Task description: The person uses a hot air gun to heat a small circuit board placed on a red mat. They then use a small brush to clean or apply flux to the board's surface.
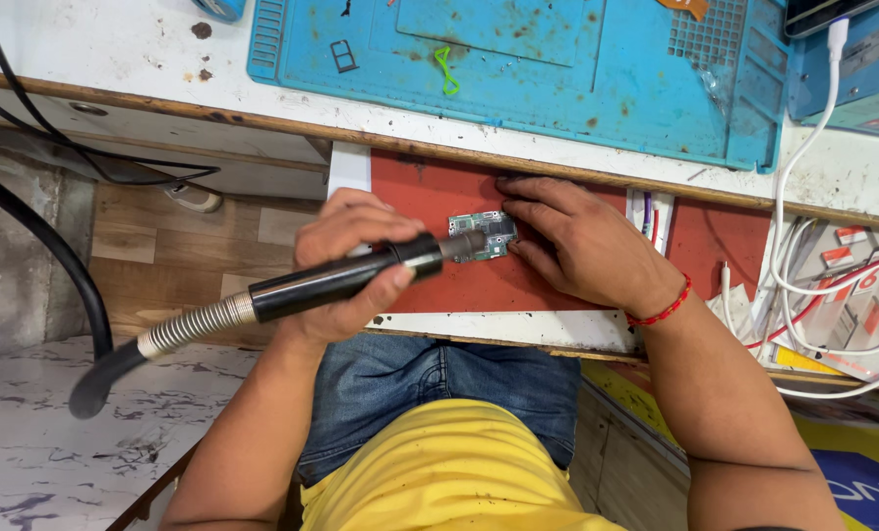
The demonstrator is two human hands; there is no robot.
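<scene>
left hand (346, 261) — fist closed round black hot-air wand (336, 280) | right hand (577, 241) — fingers flat, pinning circuit board (482, 236) on red mat (439, 197)

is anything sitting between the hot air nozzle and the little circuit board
Nothing visible does. The left hand holds the black hot air wand with its nozzle tip right at the near edge of the small green circuit board on the red mat, while the right hand rests at the board's other side.

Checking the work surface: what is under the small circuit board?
The circuit board lies on a red mat. The right hand covers its right edge; the hot-air nozzle hides part of it.
</scene>
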